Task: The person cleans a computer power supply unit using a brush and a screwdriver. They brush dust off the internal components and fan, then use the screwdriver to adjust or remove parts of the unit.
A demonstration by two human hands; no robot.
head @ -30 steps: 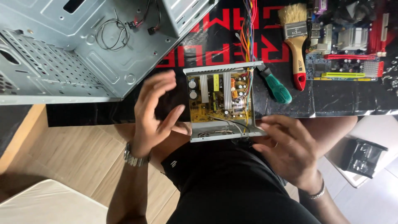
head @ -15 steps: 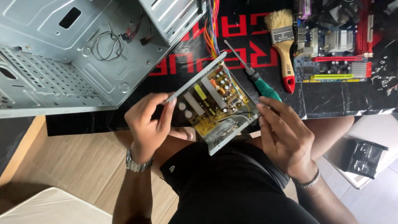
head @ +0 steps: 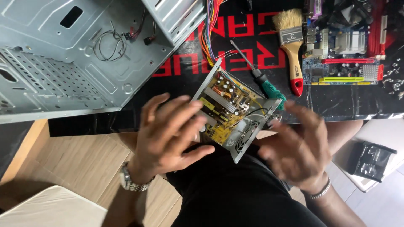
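Above the lap, both hands' grips (head: 168, 130) (head: 296, 147) clasp the tilted power supply (head: 233, 113).

Left hand (head: 168, 134) fingers spread, right hand (head: 296, 147) fingers splayed, blurred, wrists banded

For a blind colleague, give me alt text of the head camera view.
Left hand and right hand hold an opened power supply, circuit board up, at the edge of a black mat. Behind: empty computer case, screwdriver, paintbrush, motherboard.
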